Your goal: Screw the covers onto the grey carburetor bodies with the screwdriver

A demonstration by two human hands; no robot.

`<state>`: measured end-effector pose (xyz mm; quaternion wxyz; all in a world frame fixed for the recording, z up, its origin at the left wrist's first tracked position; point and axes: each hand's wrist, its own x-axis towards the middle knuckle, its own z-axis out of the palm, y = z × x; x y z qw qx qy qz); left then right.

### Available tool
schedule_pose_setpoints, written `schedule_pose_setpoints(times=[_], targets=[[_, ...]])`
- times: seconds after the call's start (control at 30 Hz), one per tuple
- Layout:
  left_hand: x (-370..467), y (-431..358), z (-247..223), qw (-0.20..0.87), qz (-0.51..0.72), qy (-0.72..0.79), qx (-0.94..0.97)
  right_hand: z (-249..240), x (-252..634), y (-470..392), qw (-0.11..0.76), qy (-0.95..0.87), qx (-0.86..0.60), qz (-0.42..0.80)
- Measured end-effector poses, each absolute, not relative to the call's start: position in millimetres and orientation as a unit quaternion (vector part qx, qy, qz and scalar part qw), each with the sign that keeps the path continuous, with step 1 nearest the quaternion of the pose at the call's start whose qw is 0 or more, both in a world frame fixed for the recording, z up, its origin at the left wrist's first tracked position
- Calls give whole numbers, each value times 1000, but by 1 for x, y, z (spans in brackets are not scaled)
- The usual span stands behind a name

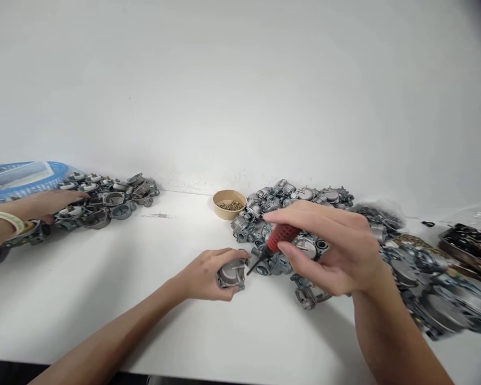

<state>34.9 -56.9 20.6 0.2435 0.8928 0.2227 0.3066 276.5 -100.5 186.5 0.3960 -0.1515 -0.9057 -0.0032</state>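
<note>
My left hand (208, 275) is wrapped round a grey metal carburetor (231, 272) near the middle of the white table, with its round cover facing up. My right hand (328, 246) grips the red handle of a screwdriver (281, 236) between thumb and fingers. The dark shaft slants down to the left, and its tip is close to the right side of the carburetor; whether they touch I cannot tell. Behind and below my right hand lies a pile of similar carburetors (268, 200), partly hidden by it.
A round tan tub (225, 213) of small brass parts stands by the wall. At left, another person's hand (60, 202) reaches over more metal parts (114, 199) beside a blue basket (58, 170). A tray of dark parts (471, 240) and more carburetors (444, 310) lie at right.
</note>
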Motion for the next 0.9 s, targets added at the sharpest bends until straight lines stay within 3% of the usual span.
schedule_pose_setpoints(times=[0.3,0.73,0.9], targets=[[45,-65,20,182,301,218,910,166,282,-69,355,-915,-174,86],[43,-62,15,173,308,213,911,162,276,-64,359,-912,-175,93],[40,-61,18,193,300,213,910,164,277,-67,342,-917,-142,147]])
